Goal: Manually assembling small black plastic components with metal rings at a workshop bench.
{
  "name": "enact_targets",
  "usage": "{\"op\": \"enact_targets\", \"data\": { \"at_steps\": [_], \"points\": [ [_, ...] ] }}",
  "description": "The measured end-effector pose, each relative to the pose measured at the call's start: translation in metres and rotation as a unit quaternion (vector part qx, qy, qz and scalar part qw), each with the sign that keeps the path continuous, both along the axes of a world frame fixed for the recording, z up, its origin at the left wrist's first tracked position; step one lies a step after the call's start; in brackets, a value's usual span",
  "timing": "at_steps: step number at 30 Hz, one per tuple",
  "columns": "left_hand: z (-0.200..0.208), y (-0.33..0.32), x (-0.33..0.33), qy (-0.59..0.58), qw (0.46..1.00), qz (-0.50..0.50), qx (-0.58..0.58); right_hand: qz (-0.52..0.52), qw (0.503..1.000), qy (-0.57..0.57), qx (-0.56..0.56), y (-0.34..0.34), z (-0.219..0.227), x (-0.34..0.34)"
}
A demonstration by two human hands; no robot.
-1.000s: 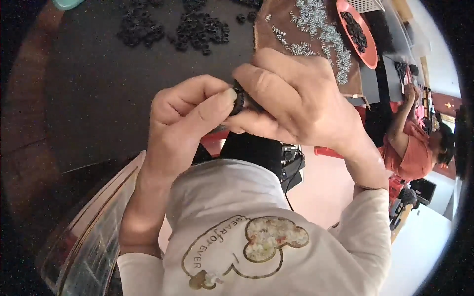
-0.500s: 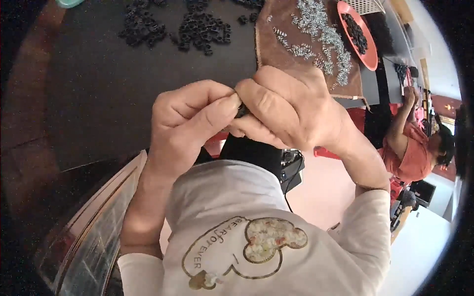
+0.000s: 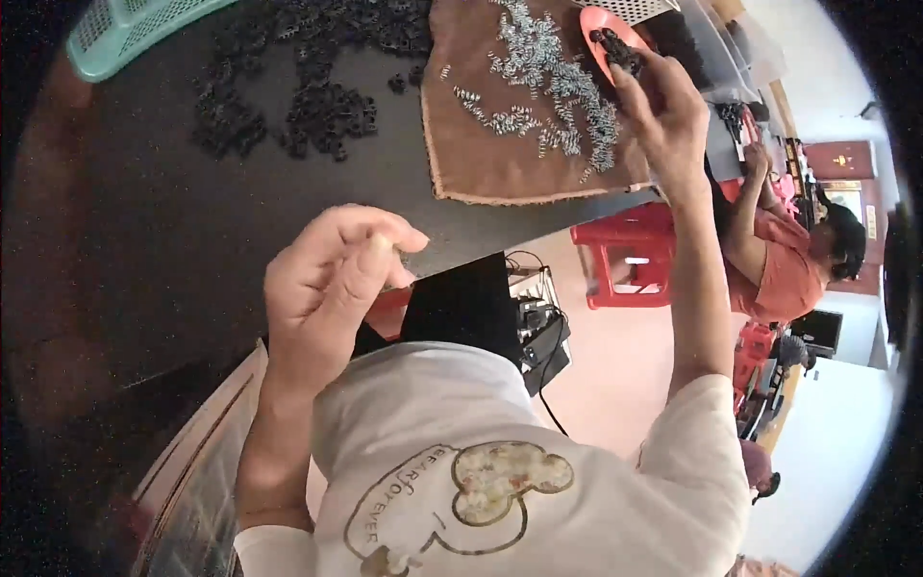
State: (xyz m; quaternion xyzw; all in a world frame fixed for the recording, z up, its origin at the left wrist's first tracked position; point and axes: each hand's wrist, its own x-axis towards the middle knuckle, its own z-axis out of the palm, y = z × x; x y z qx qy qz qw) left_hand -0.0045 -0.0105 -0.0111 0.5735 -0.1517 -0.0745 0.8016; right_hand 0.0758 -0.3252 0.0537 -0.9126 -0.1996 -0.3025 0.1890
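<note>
My right hand [image 3: 670,120] reaches to an oval red-orange dish [image 3: 598,21] at the far right of the table. Its thumb and forefinger are apart at the small black parts [image 3: 616,50] heaped in that dish. My left hand [image 3: 332,284] is raised above the table's near edge, thumb pressed against its curled fingers. Whatever those fingers hold, if anything, is hidden. Small metal coil springs [image 3: 538,58] lie scattered over a brown cloth [image 3: 471,159] between the hands. Loose black plastic pieces [image 3: 327,111] are heaped left of the cloth.
A green perforated basket [image 3: 125,43] stands at the far left of the dark table [image 3: 144,221]. Below the table's right side is a red plastic stool [image 3: 625,255]. Another person in an orange-red top [image 3: 784,269] sits at the right, beside further work surfaces.
My hands have parted from around a small dark piece. The right hand has moved up and right to the dish; the left stays near the table edge. The view has shifted.
</note>
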Motion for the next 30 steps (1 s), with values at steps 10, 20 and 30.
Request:
{"op": "enact_targets", "data": {
  "at_steps": [10,20,30],
  "points": [
    [-0.001,0.002,0.0,0.012,0.999,0.032,0.038,-0.114,0.97,0.198,0.086,-0.066,-0.004,0.023],
    [0.005,0.007,0.003,-0.114,0.991,-0.025,0.063,0.171,0.976,0.13,-0.047,0.096,0.011,-0.015],
    [0.011,0.006,0.008,-0.092,0.985,0.008,0.146,0.197,0.968,0.057,-0.143,0.166,-0.031,0.082]
  ]
}}
